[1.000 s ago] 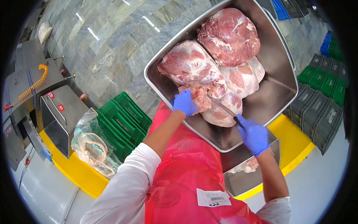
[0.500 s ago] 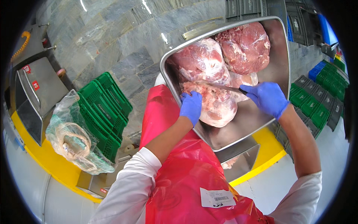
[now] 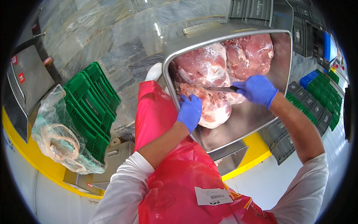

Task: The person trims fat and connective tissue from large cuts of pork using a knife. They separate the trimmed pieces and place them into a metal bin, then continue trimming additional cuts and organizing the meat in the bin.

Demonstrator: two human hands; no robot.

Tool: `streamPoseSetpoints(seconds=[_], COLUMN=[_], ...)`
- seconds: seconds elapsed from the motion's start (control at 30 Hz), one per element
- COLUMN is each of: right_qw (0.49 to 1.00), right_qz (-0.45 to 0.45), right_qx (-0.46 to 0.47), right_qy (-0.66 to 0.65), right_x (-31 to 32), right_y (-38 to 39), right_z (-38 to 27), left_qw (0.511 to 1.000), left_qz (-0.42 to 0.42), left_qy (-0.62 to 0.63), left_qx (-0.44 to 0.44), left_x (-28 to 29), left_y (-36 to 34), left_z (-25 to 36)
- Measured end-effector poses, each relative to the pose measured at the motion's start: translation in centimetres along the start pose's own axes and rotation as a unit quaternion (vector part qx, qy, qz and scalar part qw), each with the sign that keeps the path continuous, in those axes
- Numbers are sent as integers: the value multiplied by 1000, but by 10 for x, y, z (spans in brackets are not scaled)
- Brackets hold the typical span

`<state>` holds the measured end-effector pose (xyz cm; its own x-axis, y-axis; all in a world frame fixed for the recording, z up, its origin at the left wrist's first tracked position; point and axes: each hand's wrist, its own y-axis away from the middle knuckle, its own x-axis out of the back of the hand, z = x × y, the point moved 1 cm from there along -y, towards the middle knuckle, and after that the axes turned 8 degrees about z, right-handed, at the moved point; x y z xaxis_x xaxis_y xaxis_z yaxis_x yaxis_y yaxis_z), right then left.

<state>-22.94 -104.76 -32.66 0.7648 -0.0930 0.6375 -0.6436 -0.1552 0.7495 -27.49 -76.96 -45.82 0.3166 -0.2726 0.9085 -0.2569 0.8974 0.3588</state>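
Note:
My right hand (image 3: pixel 258 90), in a blue glove, grips the dark handle of a knife (image 3: pixel 220 89). Its blade points left and lies along the upper side of a pale, fatty piece of meat (image 3: pixel 213 110). On that piece's left end rests my left hand (image 3: pixel 191 112), also blue-gloved, with its fingers curled onto the meat; the fingertips are partly hidden. Two larger red cuts of meat (image 3: pixel 201 63) (image 3: pixel 250 56) lie at the far side of the deep steel tub (image 3: pixel 257 118) that holds them all.
Green crates (image 3: pixel 89 108) stand stacked at the left, with a clear plastic bag (image 3: pixel 61 138) against them. More green and grey crates (image 3: pixel 304 108) are piled at the right. A steel cabinet (image 3: pixel 33 80) stands far left. A red apron (image 3: pixel 175 171) covers my front.
My right hand has drawn a little left with the knife, whose blade now reaches less far past the meat's upper edge. My view has shifted slightly.

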Motion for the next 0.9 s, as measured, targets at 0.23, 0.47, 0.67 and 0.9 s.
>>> streamPoseSetpoints(seconds=[0.23, 0.47, 0.67, 0.9], right_qw=[965, 873, 729, 732], right_qz=[87, 103, 195, 164], right_qx=[-223, -382, -461, -468], right_qy=[-106, -286, -467, -467], right_x=[-67, -134, -165, -173], right_y=[70, 77, 54, 69], right_z=[-160, -264, -318, -315], left_qw=[917, 968, 980, 991], left_qz=[224, 117, 85, 4], left_qy=[307, 146, 97, 65], left_qx=[120, -169, -152, -115], left_x=[34, 27, 22, 65], left_y=[-34, -121, -137, -154], left_z=[-48, -84, -63, -41])
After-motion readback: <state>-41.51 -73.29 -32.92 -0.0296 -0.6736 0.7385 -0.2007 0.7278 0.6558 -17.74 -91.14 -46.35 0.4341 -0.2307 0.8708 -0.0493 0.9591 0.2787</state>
